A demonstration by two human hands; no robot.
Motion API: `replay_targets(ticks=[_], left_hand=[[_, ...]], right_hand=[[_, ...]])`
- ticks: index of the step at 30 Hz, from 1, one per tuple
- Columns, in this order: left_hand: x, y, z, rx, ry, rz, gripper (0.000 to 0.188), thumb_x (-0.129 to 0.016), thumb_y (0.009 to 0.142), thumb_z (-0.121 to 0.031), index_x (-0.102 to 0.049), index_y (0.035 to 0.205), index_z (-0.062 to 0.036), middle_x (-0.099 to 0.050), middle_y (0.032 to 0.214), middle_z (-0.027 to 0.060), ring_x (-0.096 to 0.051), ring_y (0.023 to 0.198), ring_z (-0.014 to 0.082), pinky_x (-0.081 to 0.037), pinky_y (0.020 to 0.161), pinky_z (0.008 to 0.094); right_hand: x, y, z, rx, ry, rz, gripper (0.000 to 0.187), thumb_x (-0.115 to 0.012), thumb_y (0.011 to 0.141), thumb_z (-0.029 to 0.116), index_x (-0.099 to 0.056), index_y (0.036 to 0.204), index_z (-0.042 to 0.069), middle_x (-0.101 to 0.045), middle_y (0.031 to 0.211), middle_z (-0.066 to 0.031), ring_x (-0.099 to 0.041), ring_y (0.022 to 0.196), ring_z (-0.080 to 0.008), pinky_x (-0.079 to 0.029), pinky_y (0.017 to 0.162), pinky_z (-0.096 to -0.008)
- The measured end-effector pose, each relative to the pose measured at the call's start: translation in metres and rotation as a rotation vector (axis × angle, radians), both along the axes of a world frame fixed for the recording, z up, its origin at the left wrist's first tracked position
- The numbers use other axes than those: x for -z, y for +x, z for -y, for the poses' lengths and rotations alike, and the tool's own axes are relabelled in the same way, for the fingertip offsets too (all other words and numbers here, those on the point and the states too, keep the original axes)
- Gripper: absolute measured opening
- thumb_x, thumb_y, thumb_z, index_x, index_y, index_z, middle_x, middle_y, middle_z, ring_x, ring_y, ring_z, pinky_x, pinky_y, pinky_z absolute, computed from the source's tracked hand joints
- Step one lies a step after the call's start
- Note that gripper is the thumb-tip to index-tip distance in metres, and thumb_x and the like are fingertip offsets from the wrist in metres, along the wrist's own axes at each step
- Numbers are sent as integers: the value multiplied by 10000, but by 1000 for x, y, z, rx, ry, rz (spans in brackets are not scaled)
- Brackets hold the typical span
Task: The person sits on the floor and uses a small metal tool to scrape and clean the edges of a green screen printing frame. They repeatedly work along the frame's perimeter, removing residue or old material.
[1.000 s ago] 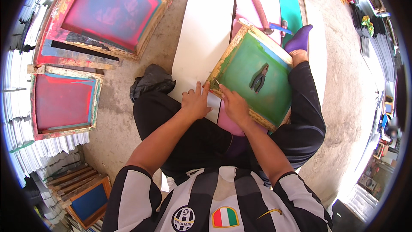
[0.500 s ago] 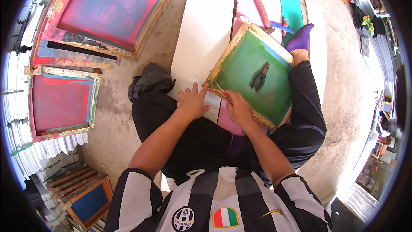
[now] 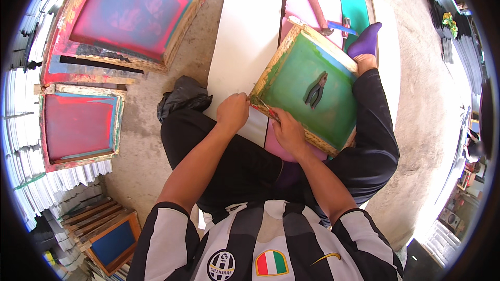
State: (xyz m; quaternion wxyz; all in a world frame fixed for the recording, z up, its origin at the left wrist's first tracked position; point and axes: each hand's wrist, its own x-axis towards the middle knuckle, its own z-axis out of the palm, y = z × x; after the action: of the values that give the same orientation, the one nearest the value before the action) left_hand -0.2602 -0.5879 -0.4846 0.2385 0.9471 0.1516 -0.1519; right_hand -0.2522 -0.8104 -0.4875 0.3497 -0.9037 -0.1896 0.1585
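A wooden silk-screen frame with green mesh (image 3: 297, 67) lies slanted before me, its near edge toward my lap. Pliers (image 3: 316, 91) with black handles rest on the mesh. My right hand (image 3: 289, 131) is closed at the frame's near edge, around a slim tool with a thin shaft (image 3: 264, 105) and a bit of red; its exact kind does not show. By the frame's left corner my left hand (image 3: 233, 111) is closed, knuckles up, and whatever its fingers may pinch is hidden.
Beyond the frame lie a hammer (image 3: 315, 8), a screwdriver (image 3: 346, 27) and a flat blue strip (image 3: 339, 29). My foot in a purple sock (image 3: 365, 40) is by its right side. A black bag (image 3: 185, 99) sits left; red-stained screen frames (image 3: 78, 125) stand further left.
My left hand has gone from spread fingers touching the frame's corner to a closed hand beside that corner. The right hand keeps its place with the slim tool; the pliers have not moved on the mesh.
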Motion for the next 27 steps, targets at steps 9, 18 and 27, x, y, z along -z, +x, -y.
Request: replay_targets(ticks=[9,18,27], left_hand=[[4,9,-9,-110,-115,-89,344,-729,950,-357,-814,1032,-34,-775,947,203,-749,909,391,-586,835,478],[4,16,-6,-81,-78,-84,386,-736,931,-400,-820,961,-24,-760,885,223,-743,851,403,-578,803,491],[17,14,-10,-96,-110,-21,287,-710,940,-313,-822,950,-49,-751,868,226,-735,838,419,-586,808,499]], right_hand=[[-5,-10,2,-65,-60,17,349,-632,992,215,-663,1339,210,-684,1060,-122,-696,927,-382,-564,783,-508],[-3,-5,5,-7,-100,44,368,-628,989,216,-666,1356,225,-681,1048,-109,-705,887,-373,-562,745,-511],[-10,-7,4,-7,-86,37,374,-621,995,215,-660,1367,222,-672,1027,-113,-698,905,-369,-557,758,-510]])
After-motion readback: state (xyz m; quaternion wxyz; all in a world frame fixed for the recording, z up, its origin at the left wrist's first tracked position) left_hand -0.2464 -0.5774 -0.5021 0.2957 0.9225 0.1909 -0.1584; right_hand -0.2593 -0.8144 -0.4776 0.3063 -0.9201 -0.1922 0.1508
